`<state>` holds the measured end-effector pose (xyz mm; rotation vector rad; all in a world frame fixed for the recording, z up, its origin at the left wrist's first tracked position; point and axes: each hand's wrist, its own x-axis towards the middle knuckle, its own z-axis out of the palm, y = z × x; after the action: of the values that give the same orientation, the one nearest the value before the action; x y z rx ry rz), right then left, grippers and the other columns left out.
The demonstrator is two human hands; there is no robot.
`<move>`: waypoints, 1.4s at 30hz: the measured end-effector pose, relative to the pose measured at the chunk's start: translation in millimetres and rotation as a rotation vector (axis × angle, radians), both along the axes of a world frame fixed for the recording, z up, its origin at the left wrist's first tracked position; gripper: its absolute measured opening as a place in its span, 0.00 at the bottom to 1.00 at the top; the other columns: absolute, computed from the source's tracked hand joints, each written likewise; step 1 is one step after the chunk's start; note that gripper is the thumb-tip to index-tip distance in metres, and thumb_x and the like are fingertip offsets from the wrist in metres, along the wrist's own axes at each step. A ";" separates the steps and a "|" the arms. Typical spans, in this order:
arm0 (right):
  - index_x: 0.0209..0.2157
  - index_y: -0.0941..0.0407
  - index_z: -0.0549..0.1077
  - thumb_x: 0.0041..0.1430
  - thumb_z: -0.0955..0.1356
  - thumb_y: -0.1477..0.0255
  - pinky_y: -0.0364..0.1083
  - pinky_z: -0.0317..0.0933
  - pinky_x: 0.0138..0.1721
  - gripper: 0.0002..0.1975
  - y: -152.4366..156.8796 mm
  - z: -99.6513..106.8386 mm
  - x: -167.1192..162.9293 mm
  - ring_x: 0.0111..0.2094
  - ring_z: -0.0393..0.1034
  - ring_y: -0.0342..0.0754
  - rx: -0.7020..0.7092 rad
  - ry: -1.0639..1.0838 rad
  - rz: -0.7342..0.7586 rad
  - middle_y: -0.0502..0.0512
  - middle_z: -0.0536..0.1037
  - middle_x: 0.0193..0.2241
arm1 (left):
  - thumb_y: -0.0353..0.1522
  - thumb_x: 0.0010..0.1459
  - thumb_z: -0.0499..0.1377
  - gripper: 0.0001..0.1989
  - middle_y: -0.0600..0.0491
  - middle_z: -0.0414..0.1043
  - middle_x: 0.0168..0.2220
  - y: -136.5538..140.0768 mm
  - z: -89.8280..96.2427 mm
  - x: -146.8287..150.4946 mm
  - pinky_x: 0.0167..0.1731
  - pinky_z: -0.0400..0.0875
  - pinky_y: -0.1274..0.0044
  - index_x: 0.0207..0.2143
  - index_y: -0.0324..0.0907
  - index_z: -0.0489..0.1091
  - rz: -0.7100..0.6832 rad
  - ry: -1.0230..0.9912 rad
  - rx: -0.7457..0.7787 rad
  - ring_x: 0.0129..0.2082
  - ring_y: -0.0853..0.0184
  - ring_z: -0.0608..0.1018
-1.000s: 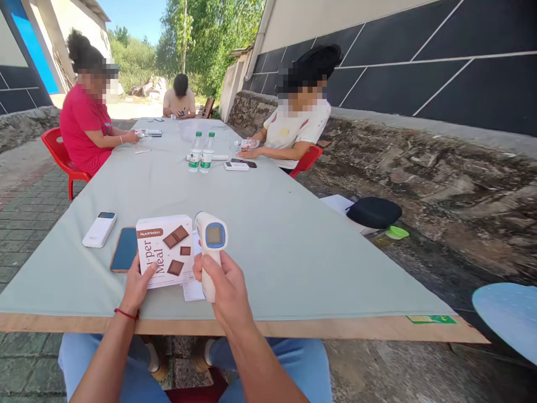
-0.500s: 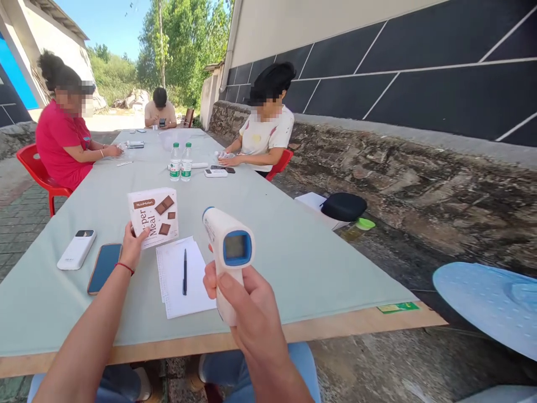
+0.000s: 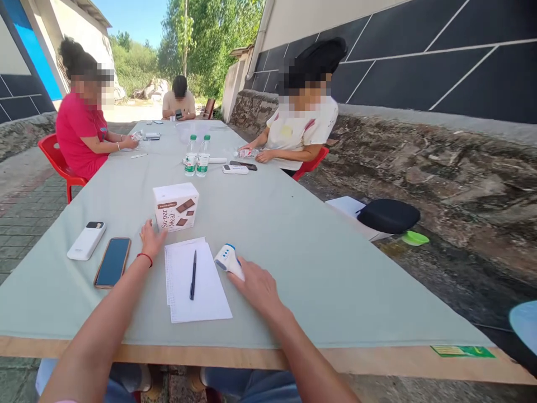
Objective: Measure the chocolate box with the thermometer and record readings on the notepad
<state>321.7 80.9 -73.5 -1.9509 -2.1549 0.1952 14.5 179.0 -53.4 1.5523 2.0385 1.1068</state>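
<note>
A white box with brown chocolate pictures (image 3: 177, 208) stands upright on the table. My left hand (image 3: 152, 242) is at its near left corner, fingers apart; I cannot tell whether they touch it. To the right, a white and blue infrared thermometer (image 3: 227, 259) lies on its side on the cloth. My right hand (image 3: 258, 284) is around its handle, with the fingers partly hidden. Between my hands are white paper sheets (image 3: 210, 305), and a black pen (image 3: 193, 275) rests on top.
Left of the paper lie a phone (image 3: 112, 262) and a white power bank (image 3: 86, 240). Beyond the box stand two water bottles (image 3: 197, 157), near another white device (image 3: 235, 169). Three people sit around the cloth-covered table (image 3: 335, 302), each handling small items.
The thermometer has come down from upright in my right hand to lying on the table. My left hand has loosened from the box, which now stands on the cloth.
</note>
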 end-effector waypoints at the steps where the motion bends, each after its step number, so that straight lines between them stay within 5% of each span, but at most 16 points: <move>1: 0.47 0.57 0.72 0.60 0.66 0.62 0.48 0.55 0.37 0.17 2.1 0.5 1.1 0.41 0.69 0.56 0.021 -0.034 0.005 0.61 0.76 0.39 | 0.37 0.52 0.62 0.33 0.37 0.61 0.58 -9.8 -2.4 0.5 0.59 0.54 0.60 0.58 0.37 0.57 -0.012 0.034 -0.034 0.61 0.50 0.61; 4: 0.48 0.56 0.72 0.59 0.67 0.65 0.48 0.54 0.39 0.16 8.5 4.4 -7.4 0.44 0.66 0.56 0.174 -0.036 0.032 0.62 0.73 0.43 | 0.36 0.51 0.63 0.27 0.42 0.64 0.55 -40.9 -8.8 2.3 0.57 0.58 0.61 0.53 0.42 0.63 -0.124 0.141 -0.095 0.59 0.51 0.63; 7: 0.50 0.53 0.72 0.64 0.63 0.72 0.48 0.54 0.41 0.14 17.6 8.0 -38.2 0.43 0.65 0.52 0.304 0.007 0.208 0.59 0.73 0.43 | 0.33 0.50 0.63 0.20 0.47 0.65 0.53 -64.5 -13.2 5.0 0.55 0.59 0.60 0.47 0.46 0.68 -0.220 0.249 -0.104 0.58 0.52 0.64; 12: 0.39 0.56 0.77 0.63 0.61 0.81 0.48 0.52 0.39 0.14 41.8 18.6 -87.3 0.39 0.64 0.51 0.203 -0.231 0.616 0.60 0.74 0.39 | 0.28 0.52 0.60 0.14 0.47 0.68 0.49 -78.5 -19.4 7.5 0.57 0.58 0.58 0.43 0.46 0.70 -0.300 0.329 0.030 0.57 0.54 0.64; 17: 0.29 0.58 0.73 0.60 0.61 0.84 0.48 0.52 0.39 0.13 66.4 30.0 -78.1 0.35 0.63 0.50 0.122 -0.336 0.935 0.60 0.74 0.32 | 0.28 0.53 0.60 0.11 0.48 0.69 0.46 -77.7 -25.0 7.5 0.57 0.59 0.57 0.40 0.45 0.72 -0.367 0.316 0.107 0.57 0.52 0.64; 20: 0.26 0.57 0.71 0.54 0.63 0.82 0.46 0.53 0.35 0.08 70.7 29.9 -74.0 0.30 0.63 0.47 0.135 -0.121 0.809 0.56 0.73 0.27 | 0.28 0.52 0.61 0.11 0.47 0.68 0.46 -77.3 -26.4 8.3 0.56 0.59 0.57 0.40 0.45 0.72 -0.391 0.313 0.113 0.55 0.53 0.65; 24: 0.27 0.55 0.67 0.49 0.62 0.73 0.45 0.56 0.30 0.03 59.8 20.1 -97.1 0.25 0.63 0.45 0.220 0.658 0.230 0.50 0.71 0.23 | 0.28 0.51 0.62 0.12 0.48 0.67 0.46 -79.2 -27.0 10.3 0.56 0.60 0.58 0.40 0.46 0.73 -0.414 0.296 0.110 0.55 0.53 0.65; 28: 0.27 0.54 0.67 0.43 0.62 0.66 0.44 0.56 0.24 0.08 43.7 5.3 -129.5 0.19 0.60 0.43 -0.015 1.266 -0.091 0.45 0.67 0.17 | 0.28 0.52 0.62 0.11 0.47 0.67 0.47 -81.3 -26.7 12.5 0.56 0.60 0.58 0.40 0.45 0.73 -0.421 0.315 0.107 0.56 0.52 0.64; 33: 0.25 0.55 0.70 0.37 0.66 0.65 0.45 0.60 0.27 0.10 35.9 -4.2 -140.9 0.22 0.62 0.44 -0.025 1.261 -0.166 0.47 0.70 0.18 | 0.30 0.53 0.62 0.10 0.46 0.66 0.48 -83.0 -26.9 15.7 0.56 0.60 0.57 0.40 0.45 0.74 -0.440 0.355 0.121 0.56 0.52 0.64; 42: 0.24 0.54 0.71 0.44 0.65 0.63 0.46 0.63 0.30 0.09 29.5 -8.5 -139.0 0.26 0.65 0.47 0.025 1.088 -0.106 0.50 0.73 0.22 | 0.31 0.53 0.61 0.11 0.46 0.65 0.48 -85.8 -26.2 21.1 0.56 0.60 0.57 0.41 0.46 0.74 -0.444 0.376 0.111 0.56 0.53 0.63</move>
<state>182.7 110.3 -82.0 -1.3844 -1.3031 0.9391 35.6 93.2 -79.6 2.2704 1.7223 0.8134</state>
